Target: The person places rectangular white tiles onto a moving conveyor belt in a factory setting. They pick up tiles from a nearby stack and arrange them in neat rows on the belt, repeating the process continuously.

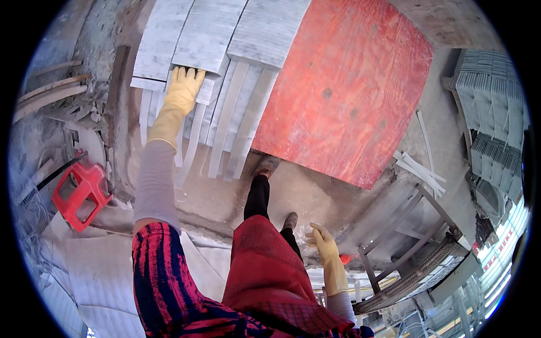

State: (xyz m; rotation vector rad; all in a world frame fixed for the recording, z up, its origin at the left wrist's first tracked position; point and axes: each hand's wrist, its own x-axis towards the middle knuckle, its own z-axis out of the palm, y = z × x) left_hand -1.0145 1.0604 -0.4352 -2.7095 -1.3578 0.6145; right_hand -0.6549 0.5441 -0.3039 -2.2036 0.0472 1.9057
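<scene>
My left hand, in a pale yellow rubber glove, reaches forward to the near end of a grey slab in the middle of a stack. Its fingers are stretched out, with the tips against that slab's edge; whether any reach under it is hidden. Beside it lie a left grey slab and a right grey slab. Below them, long narrow strips stick out toward me. My right hand, gloved alike, hangs low by my side, apart from the slabs. Its fingers are loosely bent and apart, with nothing in them.
A large red board lies right of the slabs. Thin white strips lie past its corner. A red plastic stool stands at left. At right are a metal frame and stacked grey sheets.
</scene>
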